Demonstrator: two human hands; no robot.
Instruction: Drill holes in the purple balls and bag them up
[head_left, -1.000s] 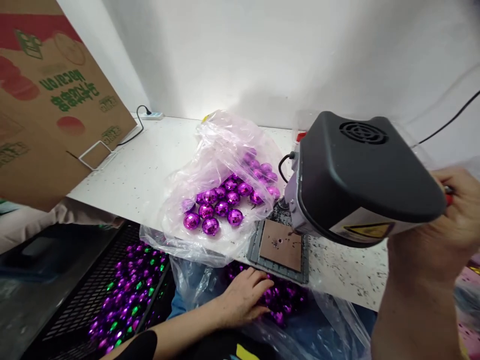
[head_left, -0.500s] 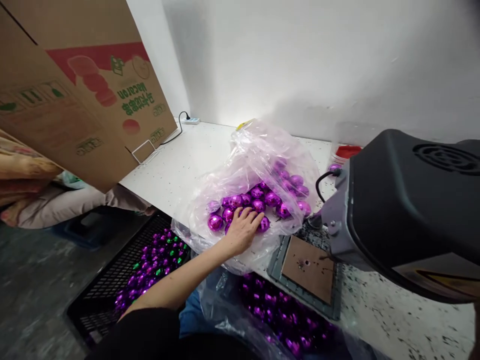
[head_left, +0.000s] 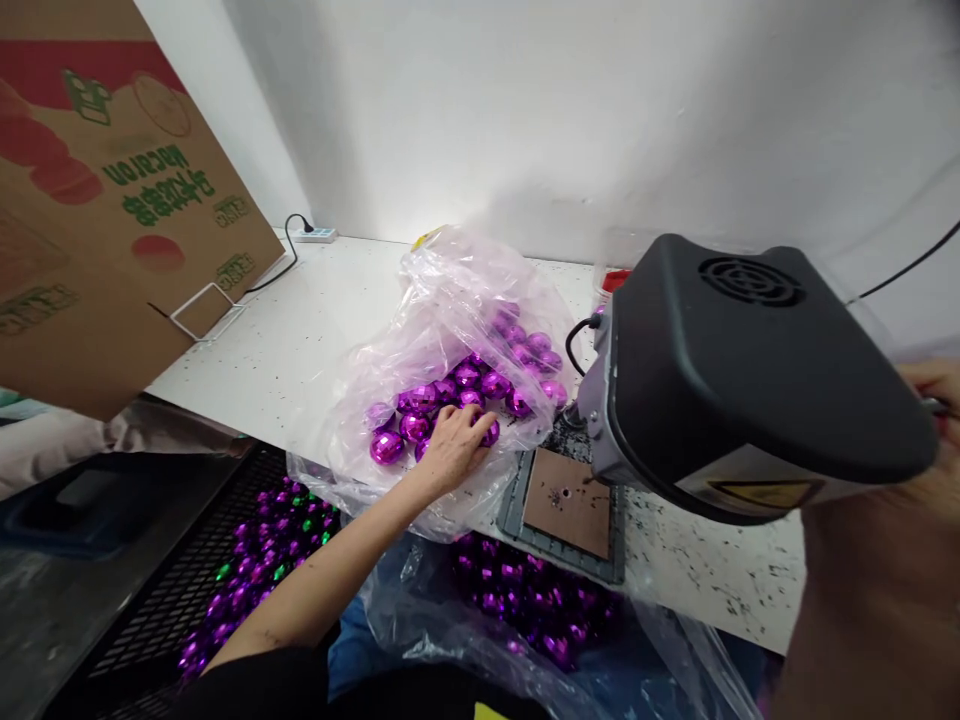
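Shiny purple faceted balls (head_left: 387, 447) lie in a clear plastic bag (head_left: 337, 400) spread open on the table. My left hand (head_left: 453, 445) rests palm down among them, its fingers curled over a purple ball (head_left: 489, 430) at the near right of the pile. At the far right, my right hand (head_left: 937, 440) is beside the black machine head (head_left: 750, 380), fingers closed around a short metal lever (head_left: 934, 405); part of this hand is blurred and cut off by the frame edge. Under the machine's nose lies a brown square pad (head_left: 568, 510) with a small hole, on a grey base (head_left: 517, 500).
A black crate (head_left: 225, 520) with purple and some green balls stands on the floor at left. More purple balls (head_left: 525, 590) lie in plastic at my lap. A cardboard box (head_left: 150, 250), a power strip (head_left: 316, 235) and a seated person's leg (head_left: 67, 445) are at left.
The view has turned to the right, so everything sits further left. My right hand and arm have come into view at the machine. My left hand stays at the balls.
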